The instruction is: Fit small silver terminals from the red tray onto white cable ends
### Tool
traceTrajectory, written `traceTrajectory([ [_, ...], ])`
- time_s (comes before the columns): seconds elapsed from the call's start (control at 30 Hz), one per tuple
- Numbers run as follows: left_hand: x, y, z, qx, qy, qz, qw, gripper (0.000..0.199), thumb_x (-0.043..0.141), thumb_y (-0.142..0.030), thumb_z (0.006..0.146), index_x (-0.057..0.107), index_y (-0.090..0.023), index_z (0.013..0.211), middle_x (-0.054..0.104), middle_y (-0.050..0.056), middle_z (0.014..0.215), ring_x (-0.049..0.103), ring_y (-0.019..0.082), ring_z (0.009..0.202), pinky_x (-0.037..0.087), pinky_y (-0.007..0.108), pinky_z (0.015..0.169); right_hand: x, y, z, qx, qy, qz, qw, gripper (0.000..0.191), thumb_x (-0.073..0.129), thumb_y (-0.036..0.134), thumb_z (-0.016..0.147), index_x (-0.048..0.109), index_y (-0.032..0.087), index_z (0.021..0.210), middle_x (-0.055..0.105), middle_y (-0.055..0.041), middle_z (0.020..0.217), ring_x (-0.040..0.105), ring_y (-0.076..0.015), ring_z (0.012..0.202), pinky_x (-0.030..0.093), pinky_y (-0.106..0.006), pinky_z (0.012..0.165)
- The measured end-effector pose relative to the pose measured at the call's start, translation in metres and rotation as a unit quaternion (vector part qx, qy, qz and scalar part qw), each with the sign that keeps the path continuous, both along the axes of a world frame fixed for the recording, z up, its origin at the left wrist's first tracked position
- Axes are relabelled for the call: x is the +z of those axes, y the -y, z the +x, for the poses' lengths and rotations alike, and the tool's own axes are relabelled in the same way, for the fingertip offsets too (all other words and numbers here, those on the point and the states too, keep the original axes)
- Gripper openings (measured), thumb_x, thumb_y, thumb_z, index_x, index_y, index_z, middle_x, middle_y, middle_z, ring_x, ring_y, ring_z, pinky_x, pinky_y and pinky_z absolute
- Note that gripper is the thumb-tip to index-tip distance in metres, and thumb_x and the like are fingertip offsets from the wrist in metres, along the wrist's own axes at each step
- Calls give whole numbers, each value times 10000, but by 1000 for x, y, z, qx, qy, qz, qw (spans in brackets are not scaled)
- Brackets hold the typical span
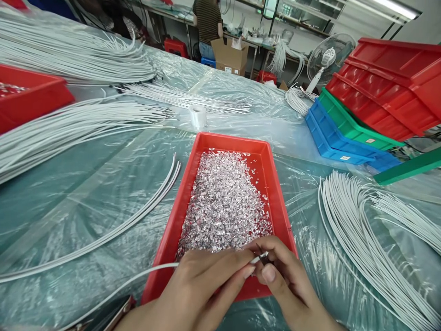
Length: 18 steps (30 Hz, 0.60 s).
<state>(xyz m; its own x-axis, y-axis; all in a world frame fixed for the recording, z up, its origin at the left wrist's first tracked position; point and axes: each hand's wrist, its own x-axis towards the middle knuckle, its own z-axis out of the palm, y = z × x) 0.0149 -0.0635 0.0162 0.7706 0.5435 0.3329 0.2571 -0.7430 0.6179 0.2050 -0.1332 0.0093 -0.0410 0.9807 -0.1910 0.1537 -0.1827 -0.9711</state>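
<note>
Two hands work at six o'clock, the left hand [203, 280] and the right hand [285, 280]. One red tray [275, 193] of small silver pieces, too many to count, sits at center. A second red tray [37, 94] lies at nine o'clock. At two o'clock stand stacked bins [365, 105]: three red, one green, one blue. One tape roll [198, 116] and one fan [327, 57] sit toward twelve.

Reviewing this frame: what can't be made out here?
All in the head view:
- Near end of the red tray: hidden behind the left hand and right hand.
- What the fingers pinch besides the white wire: too small to tell.
- Silvery bits: too small to identify.
- Bin labels: unreadable.
- Dark object: cut off by the bottom edge.
</note>
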Motion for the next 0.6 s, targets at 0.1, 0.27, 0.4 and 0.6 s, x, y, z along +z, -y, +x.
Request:
traceTrajectory([
  [0.1, 1, 1, -1, 39, 1, -48, 998, 243, 478, -174, 961, 576, -264, 1164, 721, -8, 1066, 693, 123, 923, 567, 193, 805, 0, 2, 0, -9, -1, -1, 1000, 425, 502, 574, 916, 577, 264, 1196, 627, -69, 958, 593, -229, 934, 486, -368, 846],
  [0.27, -1, 3, -4, 86, 35, -75, 993, 270, 539, -214, 940, 557, -298, 1196, 729, -9, 1028, 703, 129, 869, 575, 213, 794, -3, 2, -2, -16, -17, -13, 1000, 430, 524, 570, 906, 599, 263, 1196, 637, -76, 1013, 611, -222, 900, 513, -344, 791],
  [0.4, -3, 5, -6, 93, 90, -79, 988, 219, 564, -237, 928, 584, -312, 1133, 739, -37, 912, 701, 112, 760, 571, 197, 776, -5, -4, -10, -54, -31, -29, 998, 378, 531, 561, 905, 640, 278, 1131, 640, -68, 1057, 597, -235, 976, 472, -375, 901],
  [0.6, -10, 7, -2, 133, 85, -160, 974, 197, 587, -209, 906, 632, -265, 1090, 740, -10, 929, 700, 116, 810, 572, 189, 745, 1, -10, -3, -88, -46, 92, 991, 226, 591, 435, 912, 621, 342, 1116, 456, 42, 686, 427, -118, 565, 420, -231, 567],
])
